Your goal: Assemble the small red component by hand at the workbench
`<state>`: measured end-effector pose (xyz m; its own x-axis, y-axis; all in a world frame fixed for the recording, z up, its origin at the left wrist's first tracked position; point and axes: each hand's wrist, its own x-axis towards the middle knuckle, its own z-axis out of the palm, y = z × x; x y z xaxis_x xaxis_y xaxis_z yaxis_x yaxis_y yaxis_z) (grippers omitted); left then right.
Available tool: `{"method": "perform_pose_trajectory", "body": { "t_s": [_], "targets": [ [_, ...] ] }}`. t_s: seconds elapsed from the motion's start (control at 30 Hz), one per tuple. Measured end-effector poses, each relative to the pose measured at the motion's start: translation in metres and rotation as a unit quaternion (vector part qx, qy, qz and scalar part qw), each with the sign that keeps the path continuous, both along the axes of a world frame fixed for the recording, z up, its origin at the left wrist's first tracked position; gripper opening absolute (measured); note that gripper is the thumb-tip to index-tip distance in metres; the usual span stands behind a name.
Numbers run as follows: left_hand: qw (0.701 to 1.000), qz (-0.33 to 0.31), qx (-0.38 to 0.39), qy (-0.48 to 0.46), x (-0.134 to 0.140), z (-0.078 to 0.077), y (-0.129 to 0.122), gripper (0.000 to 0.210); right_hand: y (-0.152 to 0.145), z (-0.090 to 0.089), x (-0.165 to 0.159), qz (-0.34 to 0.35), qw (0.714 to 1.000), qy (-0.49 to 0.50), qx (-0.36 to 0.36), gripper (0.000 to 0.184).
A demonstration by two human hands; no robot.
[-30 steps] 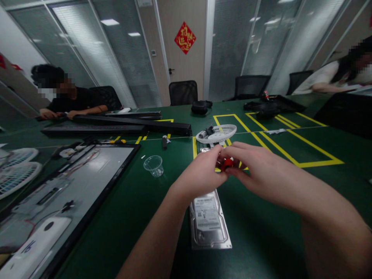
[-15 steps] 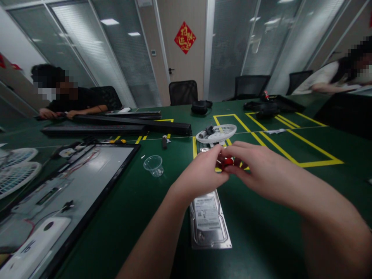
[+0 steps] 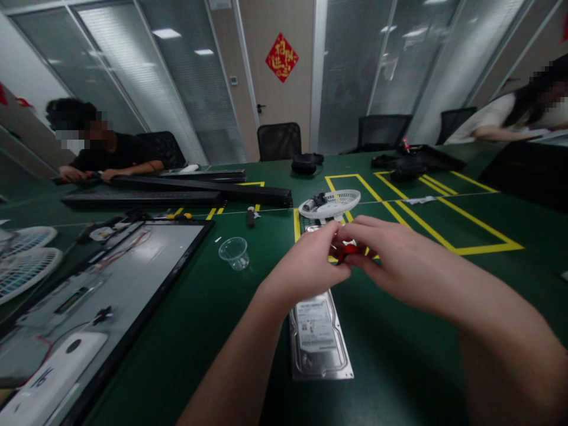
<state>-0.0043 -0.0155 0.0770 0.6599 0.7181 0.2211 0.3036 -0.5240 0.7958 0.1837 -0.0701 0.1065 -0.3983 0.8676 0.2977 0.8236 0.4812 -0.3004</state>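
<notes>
Both of my hands meet above the far end of a silver hard drive (image 3: 320, 337), which lies label up on the green table. My left hand (image 3: 313, 254) is curled, thumb and fingers pressed around a small red object (image 3: 349, 250). From the other side, my right hand (image 3: 386, 254) pinches the same red object between thumb and fingers. Most of it is hidden by my fingers, so its kind cannot be made out. Just beyond my hands stands a white slotted basket (image 3: 350, 201) with dark and grey parts in it.
A clear plastic cup (image 3: 234, 253) stands left of my hands. Further left lies an opened display panel (image 3: 146, 254) with a white case (image 3: 53, 378) on it. Long black bars (image 3: 177, 198) lie near a person (image 3: 128, 148); another person (image 3: 497, 118) sits far right.
My hands stay in nearly the same place. The red object between my fingers has shifted slightly, and a pale bit now shows above it.
</notes>
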Motion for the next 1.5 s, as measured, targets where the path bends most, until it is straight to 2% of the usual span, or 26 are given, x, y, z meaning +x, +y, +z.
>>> {"method": "perform_pose_trajectory", "body": {
  "t_s": [0.1, 0.27, 0.33, 0.43, 0.57, 0.67, 0.83, 1.1, 1.17, 1.3, 1.4, 1.5],
  "targets": [
    [1.0, 0.003, 0.012, -0.002, 0.0003, -0.0008, -0.0001, 0.029, 0.0009, -0.0002, -0.0001, 0.016, 1.0, 0.003, -0.001, 0.034],
    [1.0, -0.008, -0.007, -0.01, 0.0011, -0.0016, 0.0008, 0.03, 0.0021, -0.0028, -0.002, -0.052, 0.998, -0.021, -0.016, 0.013],
    [1.0, -0.011, -0.011, -0.012, 0.0009, -0.0011, 0.0005, 0.028, 0.0016, -0.0032, -0.0018, -0.061, 0.998, -0.021, -0.013, 0.013],
    [1.0, -0.009, -0.002, -0.013, 0.0002, -0.0002, -0.0002, 0.03, 0.0007, -0.0024, -0.0007, -0.032, 0.999, -0.007, -0.005, 0.016],
    [1.0, -0.002, 0.012, -0.006, 0.0002, 0.0005, -0.0002, 0.027, 0.0011, -0.0011, -0.0006, 0.014, 1.0, 0.0, 0.003, 0.029],
    [1.0, -0.005, 0.009, -0.01, 0.001, 0.0003, 0.0005, 0.029, 0.0025, -0.0026, -0.0013, 0.001, 1.0, -0.01, 0.002, 0.031],
    [1.0, -0.009, -0.007, -0.016, 0.0009, -0.0009, 0.0003, 0.029, 0.0025, -0.0056, 0.0, -0.047, 0.999, -0.024, 0.0, 0.015],
    [1.0, 0.002, 0.025, 0.003, -0.0009, 0.0015, -0.0009, 0.026, 0.002, -0.0009, 0.0002, 0.018, 1.0, -0.005, 0.002, 0.037],
    [1.0, 0.004, 0.025, 0.003, -0.0001, 0.0018, -0.0007, 0.026, 0.0031, -0.0022, -0.0002, 0.013, 1.0, -0.011, 0.004, 0.035],
    [1.0, -0.004, -0.001, -0.009, 0.0015, 0.0008, 0.0003, 0.028, 0.0023, -0.004, -0.0009, -0.034, 0.999, -0.016, -0.004, 0.016],
    [1.0, -0.01, -0.004, -0.016, 0.0009, 0.0001, 0.0007, 0.028, 0.0, -0.0024, -0.0015, -0.046, 0.999, -0.014, 0.0, 0.016],
    [1.0, -0.006, 0.007, -0.022, 0.0001, 0.0002, 0.0004, 0.029, -0.0008, 0.0, -0.0013, -0.011, 1.0, -0.003, 0.008, 0.023]
  ]
}}
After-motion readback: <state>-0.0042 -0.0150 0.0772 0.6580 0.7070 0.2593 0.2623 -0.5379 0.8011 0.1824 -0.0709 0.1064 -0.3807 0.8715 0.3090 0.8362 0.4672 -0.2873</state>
